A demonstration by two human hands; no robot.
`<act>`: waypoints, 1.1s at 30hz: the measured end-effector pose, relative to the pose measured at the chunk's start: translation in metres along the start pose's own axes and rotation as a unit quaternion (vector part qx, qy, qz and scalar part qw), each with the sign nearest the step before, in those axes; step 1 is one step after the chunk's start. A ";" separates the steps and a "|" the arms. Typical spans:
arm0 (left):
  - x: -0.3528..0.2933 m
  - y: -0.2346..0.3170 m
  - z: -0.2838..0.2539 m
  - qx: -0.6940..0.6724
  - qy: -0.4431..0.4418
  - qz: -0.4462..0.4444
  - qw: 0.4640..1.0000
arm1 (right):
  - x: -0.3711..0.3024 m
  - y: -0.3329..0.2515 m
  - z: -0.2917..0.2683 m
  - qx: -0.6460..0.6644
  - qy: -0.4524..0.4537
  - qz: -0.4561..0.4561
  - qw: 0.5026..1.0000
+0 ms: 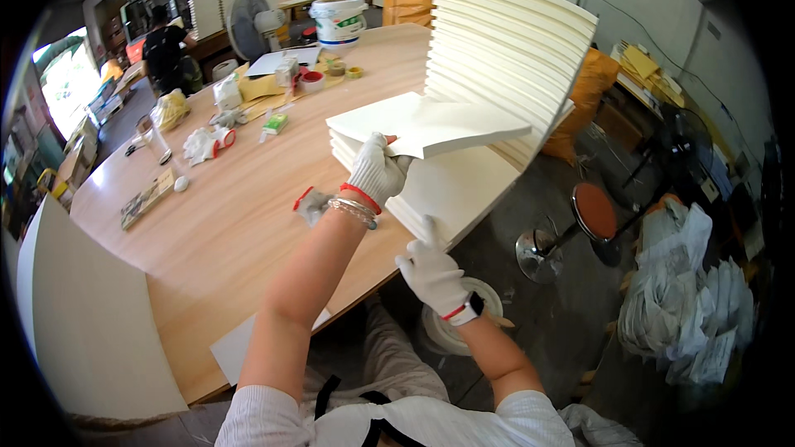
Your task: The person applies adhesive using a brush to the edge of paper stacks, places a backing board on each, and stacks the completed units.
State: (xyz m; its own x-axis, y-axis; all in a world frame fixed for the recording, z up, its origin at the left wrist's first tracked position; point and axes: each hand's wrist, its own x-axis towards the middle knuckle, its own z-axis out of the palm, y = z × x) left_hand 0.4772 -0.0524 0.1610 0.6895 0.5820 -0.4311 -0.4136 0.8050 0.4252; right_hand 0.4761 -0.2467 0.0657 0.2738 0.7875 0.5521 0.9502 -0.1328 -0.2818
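My left hand [381, 172], in a white knitted glove with a red cuff, grips the near corner of a thick white panel [451, 128]. That panel is tilted, its near edge raised off the white boards [460, 186] lying beneath it. Just in front of the boards' near corner is my right hand [435, 276], also gloved, with a watch at the wrist. Its index finger and thumb are stretched apart, and nothing shows in it. The fingertip appears to reach the lower boards' edge. Behind, a tall stack of white boards [509, 41] rises in many layers.
On the wooden table [248, 240] lie gloves [203, 145], tape rolls [311, 81], a book-like block [149, 199] and a white bucket [338, 23]. A curved white board [91, 314] stands at left. Right are a red-topped stool [595, 211] and plastic bags [679, 290]. A person [166, 50] works far left.
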 end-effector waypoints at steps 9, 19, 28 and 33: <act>-0.150 0.138 -0.200 0.173 -0.086 0.082 0.978 | 0.071 0.016 0.026 0.794 -0.032 0.325 0.512; -0.237 0.170 -0.390 0.248 0.071 0.179 0.950 | 0.111 -0.084 0.178 0.599 -0.394 0.213 0.664; -0.234 0.177 -0.411 0.500 0.306 0.172 0.791 | 0.112 -0.108 0.177 0.509 -0.370 0.196 0.752; -0.240 0.173 -0.396 0.567 0.326 0.183 0.735 | 0.110 -0.105 0.182 0.523 -0.369 0.181 0.747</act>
State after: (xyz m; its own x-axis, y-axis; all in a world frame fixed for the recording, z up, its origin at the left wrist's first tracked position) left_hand 0.0045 -0.0070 0.0228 0.0720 0.9640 -0.2561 0.5145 0.1840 0.8375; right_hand 0.3793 -0.0367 0.0132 -0.0378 0.9825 -0.1825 0.0935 -0.1783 -0.9795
